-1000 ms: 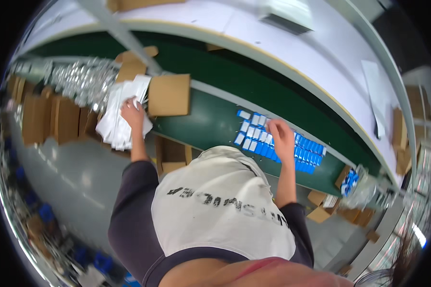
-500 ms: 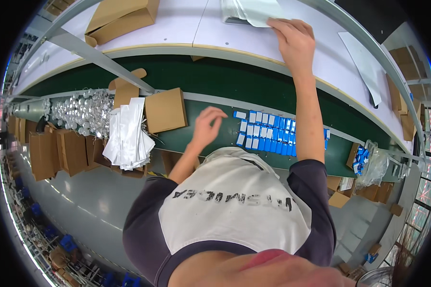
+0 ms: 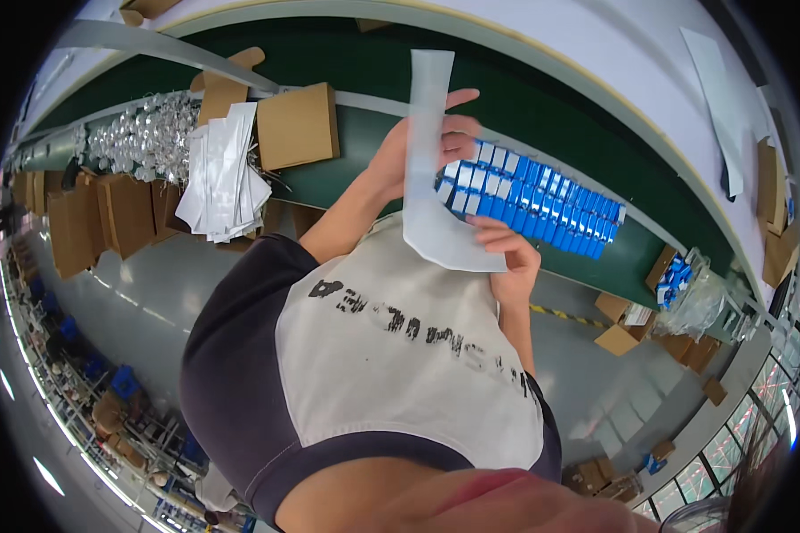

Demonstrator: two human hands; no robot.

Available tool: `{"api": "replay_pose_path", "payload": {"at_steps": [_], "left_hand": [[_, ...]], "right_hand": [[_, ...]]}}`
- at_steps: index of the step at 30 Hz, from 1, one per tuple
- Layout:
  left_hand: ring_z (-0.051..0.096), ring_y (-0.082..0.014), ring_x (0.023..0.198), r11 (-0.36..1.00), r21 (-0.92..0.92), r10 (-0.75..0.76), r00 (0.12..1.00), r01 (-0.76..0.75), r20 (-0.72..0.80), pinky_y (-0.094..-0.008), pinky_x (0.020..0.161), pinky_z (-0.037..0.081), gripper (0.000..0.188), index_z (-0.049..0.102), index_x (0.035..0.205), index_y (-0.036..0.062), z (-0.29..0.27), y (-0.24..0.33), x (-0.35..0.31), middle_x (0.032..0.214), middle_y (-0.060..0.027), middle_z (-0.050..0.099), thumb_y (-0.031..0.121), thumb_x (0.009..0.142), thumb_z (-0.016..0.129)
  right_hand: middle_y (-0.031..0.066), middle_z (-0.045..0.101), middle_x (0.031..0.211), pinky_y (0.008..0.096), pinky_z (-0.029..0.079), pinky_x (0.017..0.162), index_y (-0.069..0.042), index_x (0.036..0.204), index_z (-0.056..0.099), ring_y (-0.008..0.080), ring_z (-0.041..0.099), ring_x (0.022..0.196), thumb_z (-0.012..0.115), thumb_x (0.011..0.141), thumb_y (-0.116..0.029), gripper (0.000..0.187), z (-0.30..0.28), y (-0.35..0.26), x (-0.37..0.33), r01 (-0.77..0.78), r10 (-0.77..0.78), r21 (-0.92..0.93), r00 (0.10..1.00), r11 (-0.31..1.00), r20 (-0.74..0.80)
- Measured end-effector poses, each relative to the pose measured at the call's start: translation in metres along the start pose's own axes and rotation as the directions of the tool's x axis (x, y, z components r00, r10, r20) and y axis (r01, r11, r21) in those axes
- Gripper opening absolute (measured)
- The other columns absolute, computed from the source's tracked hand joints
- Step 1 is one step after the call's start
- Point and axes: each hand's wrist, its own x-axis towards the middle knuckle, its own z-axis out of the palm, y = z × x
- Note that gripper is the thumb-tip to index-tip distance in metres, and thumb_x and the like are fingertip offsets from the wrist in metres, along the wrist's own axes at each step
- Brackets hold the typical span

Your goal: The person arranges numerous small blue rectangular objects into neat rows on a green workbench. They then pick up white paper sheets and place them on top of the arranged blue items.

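Observation:
In front of my chest is a translucent white plastic sheet (image 3: 428, 147), a long strip that bends sharply to the right at its lower part. My right hand (image 3: 513, 258) pinches its lower right end between thumb and fingers. My left hand (image 3: 400, 155) is behind the upright part, with its fingers stretched out and apart past the sheet's right edge. The sheet covers part of that hand, so I cannot tell whether the palm touches it. Just beyond both hands lie rows of small blue blocks (image 3: 542, 200), some with white labels, on the green bench (image 3: 373, 147).
To the left are a stack of white paper strips (image 3: 224, 173), a cardboard box (image 3: 298, 126) and a heap of clear shiny pieces (image 3: 147, 138). Farther right, a small box holds more blue pieces (image 3: 676, 280) beside clear plastic bags (image 3: 698, 306). A white shelf (image 3: 613, 67) with a metal frame runs above the bench.
My right hand has come down from the stack on the upper shelf, bringing one sheet in front of me. My left hand has risen behind the sheet, its fingers spreading. The view has shifted.

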Motion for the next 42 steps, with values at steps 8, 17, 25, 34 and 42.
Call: {"api": "replay_pose_path", "payload": {"at_steps": [8, 17, 25, 34, 42], "left_hand": [[0.067, -0.0104, 0.085, 0.504, 0.859, 0.451, 0.875, -0.088, -0.174, -0.0257, 0.079, 0.053, 0.028, 0.056, 0.120, -0.0005, 0.029, -0.008, -0.003, 0.103, -0.0091, 0.071, 0.013, 0.098, 0.068], [0.049, -0.0066, 0.075, 0.378, 0.917, 0.334, 0.943, -0.125, -0.009, -0.0260, 0.067, 0.043, 0.035, 0.063, 0.110, -0.0007, 0.054, 0.006, 0.012, 0.081, -0.0008, 0.063, 0.029, 0.111, 0.046], [0.058, -0.0078, 0.072, 0.896, 0.426, 0.123, 0.992, -0.127, 0.036, -0.0250, 0.066, 0.049, 0.053, 0.068, 0.096, 0.0022, 0.035, 0.001, 0.028, 0.083, -0.0009, 0.068, 0.044, 0.111, 0.040], [0.054, -0.0049, 0.073, 0.559, 0.806, 0.433, 0.898, -0.195, -0.083, -0.0242, 0.065, 0.045, 0.048, 0.069, 0.095, 0.0032, 0.038, -0.002, 0.039, 0.080, 0.0013, 0.065, 0.039, 0.112, 0.043], [0.061, -0.0117, 0.097, 0.873, 0.487, 0.132, 0.975, -0.027, -0.181, -0.0301, 0.086, 0.050, 0.048, 0.060, 0.126, 0.0057, 0.045, 0.001, 0.022, 0.108, -0.0046, 0.066, 0.044, 0.112, 0.035]], "right_hand": [[0.0216, 0.062, 0.134, 0.0456, 0.040, 0.112, 0.004, 0.135, 0.055, 0.0330, 0.057, 0.130, 0.064, 0.094, -0.011, 0.045, -0.033, -0.036, 0.044, 0.031, 0.003, -0.748, 0.999, 0.663, 0.044], [0.0097, 0.072, 0.101, 0.0275, 0.050, 0.078, -0.001, 0.123, 0.062, 0.0115, 0.061, 0.086, 0.058, 0.106, -0.026, 0.030, 0.030, -0.031, 0.113, -0.085, -0.139, -0.465, 0.893, 0.881, -0.427], [0.0060, 0.072, 0.095, 0.0246, 0.048, 0.073, 0.001, 0.118, 0.064, 0.0080, 0.060, 0.082, 0.054, 0.108, -0.030, 0.034, 0.046, -0.003, 0.120, 0.031, -0.145, -0.283, 0.910, 0.959, -0.390], [0.0040, 0.064, 0.102, 0.0257, 0.048, 0.080, -0.001, 0.127, 0.059, 0.0109, 0.059, 0.090, 0.067, 0.100, -0.018, 0.033, 0.027, -0.001, 0.137, 0.029, -0.513, -0.733, 0.733, 0.680, -0.447], [0.0003, 0.058, 0.103, 0.0252, 0.047, 0.088, -0.002, 0.125, 0.055, 0.0091, 0.056, 0.098, 0.061, 0.101, -0.007, 0.025, 0.043, -0.012, 0.130, 0.024, -0.055, -0.102, 0.947, 0.995, -0.317]]}}
